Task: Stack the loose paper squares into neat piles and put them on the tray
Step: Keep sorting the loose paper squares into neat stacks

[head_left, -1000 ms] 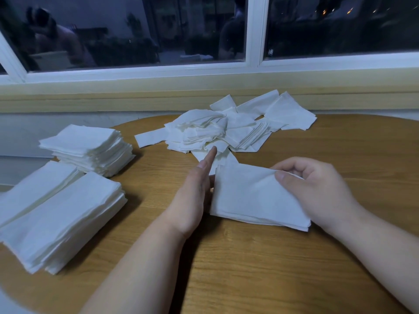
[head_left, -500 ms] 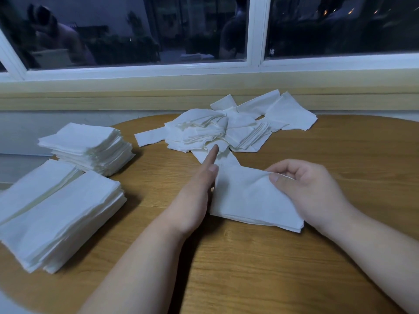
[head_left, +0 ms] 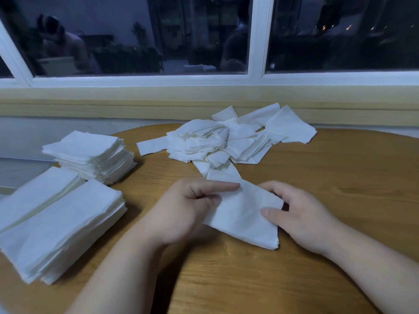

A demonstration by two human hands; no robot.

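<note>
Since the earlier frames, the left hand [head_left: 188, 207] has turned from an edge-on, straight-fingered guard beside the paper to a grasp. Its index finger now lies along the far edge of the small stack [head_left: 244, 214] and the other fingers curl at the left edge. The right hand [head_left: 301, 214] has slid round the right side. Its thumb presses on the top sheet and its fingers curl behind the far right corner, so both hands hold the same stack between them. The stack rests on the table [head_left: 340, 177] directly in front of the person, skewed, with one corner pointing toward the near edge.

Behind the stack, touching its far corner, lies the loose heap [head_left: 226, 141] of unsorted squares. Three finished piles [head_left: 90, 152] sit together at the left. No tray can be made out in this view.

**Handling (judged).** The squares appear thin, soft and very light, like tissue.
- A stack will sag if lifted by one corner.
- The sheets slide on one another and fan out under any sideways push.
- The safest hold is on two opposite edges, thumbs above and fingers beneath, with light and even pressure.
- The edges should be tapped square before lifting.
- A hard pinch would crease the paper.
</note>
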